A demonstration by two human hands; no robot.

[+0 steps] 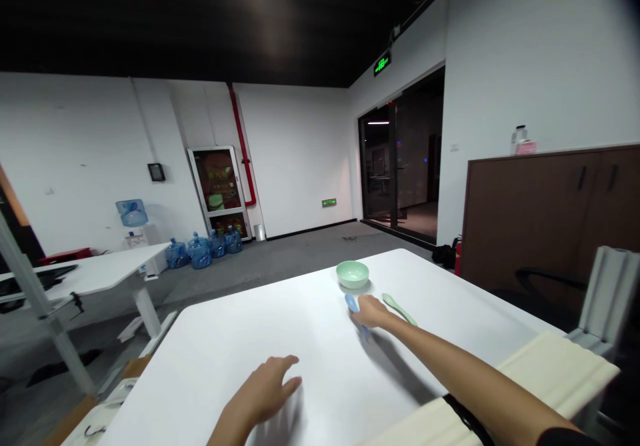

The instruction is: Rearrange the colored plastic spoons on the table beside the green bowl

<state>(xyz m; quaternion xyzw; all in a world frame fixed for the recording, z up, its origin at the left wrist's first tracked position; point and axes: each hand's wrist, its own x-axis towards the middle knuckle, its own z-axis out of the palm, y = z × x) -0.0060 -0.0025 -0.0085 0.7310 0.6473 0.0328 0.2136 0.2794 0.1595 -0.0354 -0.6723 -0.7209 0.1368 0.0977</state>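
My right hand [373, 312] reaches far across the white table [250, 339] and is closed around a blue spoon [353, 303], whose bowl sticks out toward a pale green bowl [353, 274] just beyond it. A pale green spoon [399, 308] lies on the table just right of that hand. My left hand [267, 386] rests flat on the near part of the table, fingers stretched out, holding nothing.
A cream padded thing [550, 373] lies at the table's right near corner beside a grey chair back [607, 293]. A brown cabinet [545, 213] stands at right. Another white desk [95, 273] is at left, with several blue water jugs [203, 249] by the far wall.
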